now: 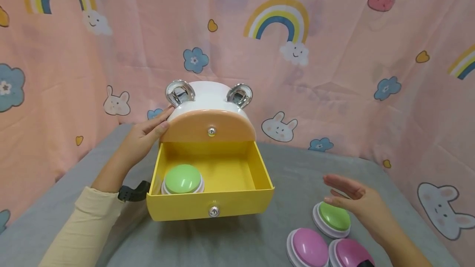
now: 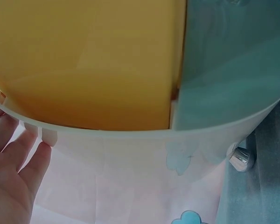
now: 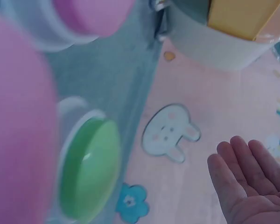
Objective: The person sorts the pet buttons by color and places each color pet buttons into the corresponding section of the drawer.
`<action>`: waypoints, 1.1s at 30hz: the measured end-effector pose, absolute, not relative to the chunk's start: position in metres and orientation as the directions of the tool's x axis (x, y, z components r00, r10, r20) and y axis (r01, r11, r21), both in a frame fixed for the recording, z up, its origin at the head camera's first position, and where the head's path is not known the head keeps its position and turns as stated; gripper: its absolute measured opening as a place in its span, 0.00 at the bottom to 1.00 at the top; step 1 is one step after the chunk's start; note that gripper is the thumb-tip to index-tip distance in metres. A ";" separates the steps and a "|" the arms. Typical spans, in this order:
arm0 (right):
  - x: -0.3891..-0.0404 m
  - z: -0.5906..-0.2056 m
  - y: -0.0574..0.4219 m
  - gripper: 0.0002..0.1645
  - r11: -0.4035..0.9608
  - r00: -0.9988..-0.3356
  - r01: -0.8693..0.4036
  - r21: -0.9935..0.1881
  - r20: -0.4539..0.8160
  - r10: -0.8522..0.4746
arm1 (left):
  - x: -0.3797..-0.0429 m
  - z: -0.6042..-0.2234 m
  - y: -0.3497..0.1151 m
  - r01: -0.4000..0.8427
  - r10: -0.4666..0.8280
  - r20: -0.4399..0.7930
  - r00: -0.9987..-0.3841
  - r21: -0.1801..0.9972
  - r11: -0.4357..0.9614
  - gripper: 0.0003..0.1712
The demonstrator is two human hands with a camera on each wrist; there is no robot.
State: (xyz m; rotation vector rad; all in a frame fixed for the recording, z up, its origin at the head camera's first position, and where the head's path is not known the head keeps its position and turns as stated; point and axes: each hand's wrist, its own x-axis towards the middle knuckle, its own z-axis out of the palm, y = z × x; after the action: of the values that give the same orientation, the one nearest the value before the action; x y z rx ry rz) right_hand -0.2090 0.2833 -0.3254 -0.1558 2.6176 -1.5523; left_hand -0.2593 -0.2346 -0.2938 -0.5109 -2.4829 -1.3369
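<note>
A small white chest (image 1: 209, 94) with silver ears has its lower yellow drawer (image 1: 243, 203) pulled out; the orange upper drawer (image 1: 189, 125) is closed. Inside the yellow drawer, at its left, sits a green domed push button (image 1: 183, 179) on a white base. My left hand (image 1: 139, 141) rests against the chest's left side, fingers fairly straight, as the left wrist view shows too. Over the table at the right, my right hand (image 1: 365, 203) hovers with extended fingers, holding nothing. Nearest to it lies another green push button (image 1: 335, 216), seen also in the right wrist view.
Two pink push buttons (image 1: 311, 247) lie nearer the front right, close to the green one. A grey cloth (image 1: 285, 176) covers the table. Behind it hangs a pink printed curtain (image 1: 230, 19). The open drawer juts toward the front.
</note>
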 end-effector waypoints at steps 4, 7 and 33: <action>-0.209 -0.338 0.302 0.36 0.489 -0.993 -0.030 -0.872 -0.028 -0.111 | -0.259 -0.293 -0.234 0.432 0.177 0.401 -0.899 0.745 0.509 0.29; -0.211 -0.345 0.315 0.36 0.498 -0.993 -0.005 -0.867 -0.056 -0.108 | -0.258 -0.293 -0.234 0.429 0.177 0.396 -0.901 0.747 0.508 0.29; -0.224 -0.385 0.360 0.47 0.631 -0.949 0.120 -0.767 -0.275 -0.154 | -0.257 -0.294 -0.233 0.429 0.177 0.398 -0.900 0.741 0.516 0.29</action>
State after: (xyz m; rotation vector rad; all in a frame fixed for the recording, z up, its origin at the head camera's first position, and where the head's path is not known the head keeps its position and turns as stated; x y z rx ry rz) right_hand -0.2239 0.3603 -0.3846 -0.0277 2.5406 -1.2275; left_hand -0.2571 -0.2335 -0.2937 -0.5099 -2.4883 -1.3284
